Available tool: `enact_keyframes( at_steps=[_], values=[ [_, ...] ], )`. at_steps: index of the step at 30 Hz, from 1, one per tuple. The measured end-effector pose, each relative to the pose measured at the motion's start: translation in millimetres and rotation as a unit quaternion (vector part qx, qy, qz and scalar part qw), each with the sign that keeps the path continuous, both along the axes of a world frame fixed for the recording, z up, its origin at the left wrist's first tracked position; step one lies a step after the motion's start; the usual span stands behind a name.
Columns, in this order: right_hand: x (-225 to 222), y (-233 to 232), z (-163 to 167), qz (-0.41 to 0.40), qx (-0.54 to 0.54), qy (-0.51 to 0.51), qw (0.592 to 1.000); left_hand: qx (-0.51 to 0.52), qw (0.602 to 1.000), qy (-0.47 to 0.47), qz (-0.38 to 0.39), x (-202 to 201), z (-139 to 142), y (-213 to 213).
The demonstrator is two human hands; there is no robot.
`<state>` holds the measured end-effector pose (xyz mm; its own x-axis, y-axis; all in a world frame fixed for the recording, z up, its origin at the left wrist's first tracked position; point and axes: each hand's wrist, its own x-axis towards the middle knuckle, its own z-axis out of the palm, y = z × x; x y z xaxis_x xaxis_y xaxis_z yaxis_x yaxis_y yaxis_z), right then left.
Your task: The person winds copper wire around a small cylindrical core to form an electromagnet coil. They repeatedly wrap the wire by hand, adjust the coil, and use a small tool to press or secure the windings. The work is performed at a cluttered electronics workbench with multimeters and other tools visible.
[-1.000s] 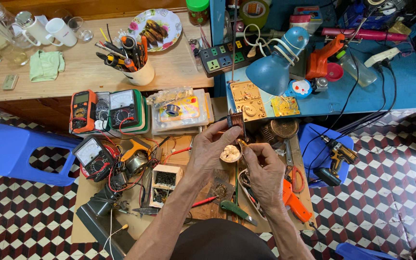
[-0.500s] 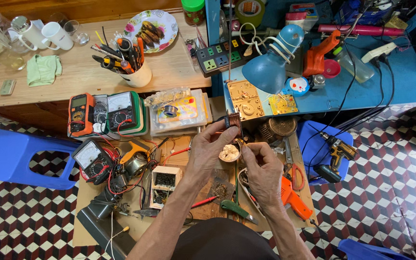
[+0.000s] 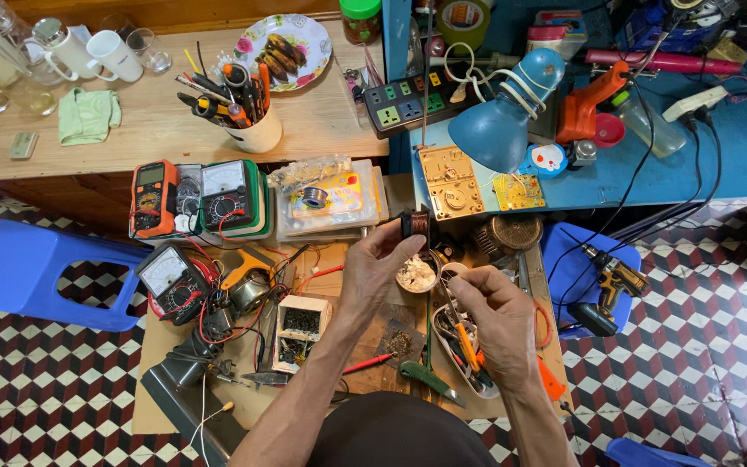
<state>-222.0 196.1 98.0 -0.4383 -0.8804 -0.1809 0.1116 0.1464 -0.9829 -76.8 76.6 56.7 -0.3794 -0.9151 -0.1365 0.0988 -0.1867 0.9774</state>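
Head view looks straight down on your bench: your left hand (image 3: 373, 272) is raised with fingers pinched on a small copper-wound coil (image 3: 414, 225), held just above the work board. Your right hand (image 3: 499, 316) sits close beside it, fingers curled together on something thin that I cannot make out. Between the two hands rests a little round cup (image 3: 417, 274) of pale material. Under your right wrist lies a white tray (image 3: 464, 355) of hand tools. Left of your forearm sit an analogue meter (image 3: 166, 275) and a small box of parts (image 3: 302, 322); the blue lamp (image 3: 503, 121) hangs above.
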Motion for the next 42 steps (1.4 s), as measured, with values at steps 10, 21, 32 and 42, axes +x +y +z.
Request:
enact_keyframes(
  at_steps=[10,21,32,42],
  values=[
    [-23,-51,39,0.086,-0.100,0.361,0.923,0.040,0.995,-0.060,-0.073,31,13,35],
    [-16,-74,20,0.083,-0.129,0.363,0.919,0.038,0.993,-0.089,-0.073,36,19,41],
    [-19,-77,10,0.088,-0.108,0.337,0.931,0.048,0.993,-0.090,-0.064,34,14,42],
    [-16,-82,7,0.092,-0.104,0.328,0.934,0.044,0.991,-0.112,-0.065,38,15,40]
  ],
)
